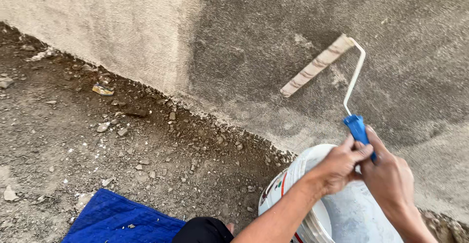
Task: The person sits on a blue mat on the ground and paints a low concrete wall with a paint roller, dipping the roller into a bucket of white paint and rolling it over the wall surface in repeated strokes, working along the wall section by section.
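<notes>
A paint roller with a striped, worn sleeve (317,64), a white wire frame and a blue handle (355,127) rests against a rough plaster wall (273,23). Both hands grip the blue handle together. My left hand (338,167) reaches in from the lower left and wraps the handle's near side. My right hand (388,177) closes around it from the right. The wall around the roller looks darker and damp, while its left part is pale and dry. Directly under my hands stands a white bucket (349,213).
Bare dirt ground (122,145) strewn with small stones and rubble runs along the wall's foot. A blue cloth (117,221) lies at the bottom left. Something dark, perhaps my knee (202,231), shows at the bottom edge.
</notes>
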Demonstrator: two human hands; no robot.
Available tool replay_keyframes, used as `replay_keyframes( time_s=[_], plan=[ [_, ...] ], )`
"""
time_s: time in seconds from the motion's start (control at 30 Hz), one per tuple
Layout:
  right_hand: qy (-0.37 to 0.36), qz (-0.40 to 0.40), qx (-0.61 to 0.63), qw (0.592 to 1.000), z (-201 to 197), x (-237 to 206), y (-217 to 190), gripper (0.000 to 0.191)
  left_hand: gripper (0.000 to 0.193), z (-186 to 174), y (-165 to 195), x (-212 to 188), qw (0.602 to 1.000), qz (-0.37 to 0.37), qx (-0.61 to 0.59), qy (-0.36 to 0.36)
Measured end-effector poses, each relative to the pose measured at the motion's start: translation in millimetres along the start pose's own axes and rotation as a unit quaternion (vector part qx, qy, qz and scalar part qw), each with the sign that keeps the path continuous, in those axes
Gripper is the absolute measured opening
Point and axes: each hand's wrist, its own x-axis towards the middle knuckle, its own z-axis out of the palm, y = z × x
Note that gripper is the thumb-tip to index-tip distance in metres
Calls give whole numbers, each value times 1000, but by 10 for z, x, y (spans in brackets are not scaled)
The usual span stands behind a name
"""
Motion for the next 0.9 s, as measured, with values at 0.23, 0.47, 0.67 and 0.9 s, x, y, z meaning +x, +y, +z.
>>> replay_keyframes(
  time_s=[0.23, 0.47, 0.67, 0.9],
  plan=[
    [12, -118, 58, 991, -5, 399, -1109, 54, 52, -478, 632, -113, 974, 220, -30, 40],
    [36, -273, 64, 959, 348, 791, -2313, 54, 54, -934, 1488, -379, 919, 352, -82, 159],
    [27, -300, 66, 951, 574, 818, -2393, 53, 57, -1023, 1552, -462, 924, 324, -66, 192],
    [41, -298, -20, 953, 565, 660, -1695, 56, 41, -811, 983, -55, 921, 285, -169, 203]
  ],
)
